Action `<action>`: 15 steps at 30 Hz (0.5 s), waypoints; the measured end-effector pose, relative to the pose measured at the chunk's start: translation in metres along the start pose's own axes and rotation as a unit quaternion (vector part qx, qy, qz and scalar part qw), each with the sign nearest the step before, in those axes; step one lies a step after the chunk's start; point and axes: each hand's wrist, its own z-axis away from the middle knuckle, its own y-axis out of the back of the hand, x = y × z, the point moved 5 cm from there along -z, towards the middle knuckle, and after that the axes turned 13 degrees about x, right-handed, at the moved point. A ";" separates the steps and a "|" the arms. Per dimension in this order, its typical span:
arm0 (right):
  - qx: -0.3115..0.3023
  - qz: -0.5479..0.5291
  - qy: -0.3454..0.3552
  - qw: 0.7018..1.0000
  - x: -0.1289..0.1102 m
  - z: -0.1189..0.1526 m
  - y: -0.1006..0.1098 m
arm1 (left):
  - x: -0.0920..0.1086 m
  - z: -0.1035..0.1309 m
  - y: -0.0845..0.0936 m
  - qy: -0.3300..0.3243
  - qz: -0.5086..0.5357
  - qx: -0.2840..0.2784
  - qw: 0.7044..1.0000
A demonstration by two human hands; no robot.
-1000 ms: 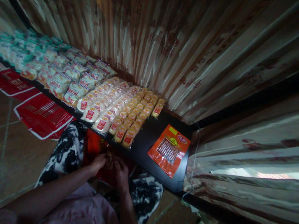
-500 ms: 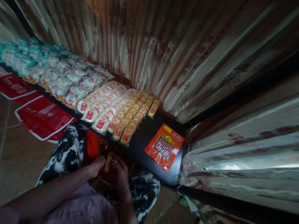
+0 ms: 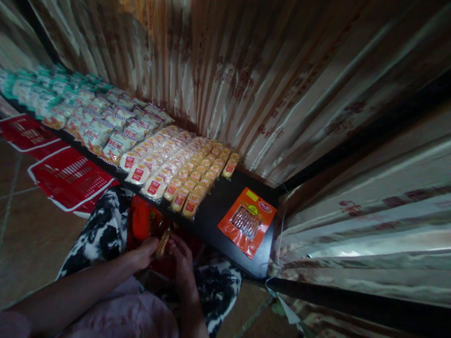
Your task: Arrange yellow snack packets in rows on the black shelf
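Low in front of my lap, both hands are closed around a small golden-brown wrapped snack [image 3: 163,244]. My left hand [image 3: 148,252] pinches it from the left, and my right hand [image 3: 180,251] has its fingers curled against the other side. Just beyond them, an orange-red packet [image 3: 140,218] lies between my knees in a dark red container whose shape is hard to make out. Rows of yellowish wrapped snacks [image 3: 191,203] and paler wrapped cakes [image 3: 154,187] lie on the black shelf [image 3: 216,204] above my hands. An orange flat pouch [image 3: 248,222] rests at its right end.
Farther left on the shelf lie white snack bags [image 3: 118,144] and green-topped bags [image 3: 31,88]. Red baskets with white rims [image 3: 72,174] stand on the tiled floor to the left. A pleated curtain [image 3: 290,95] hangs behind the shelf and along its right side.
The view has shifted slightly. The wrapped snack has tilted a little between my fingers, while both hands stay in nearly the same place. Items on the shelf look unchanged.
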 end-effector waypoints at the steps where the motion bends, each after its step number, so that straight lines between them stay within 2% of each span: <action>1: 0.001 -0.003 0.000 1.000 0.001 0.000 0.000 | 0.000 0.000 0.001 0.000 0.007 0.005 1.000; 15: 0.024 0.028 0.005 0.999 0.005 -0.003 0.003 | -0.003 0.000 0.005 -0.007 -0.012 0.022 1.000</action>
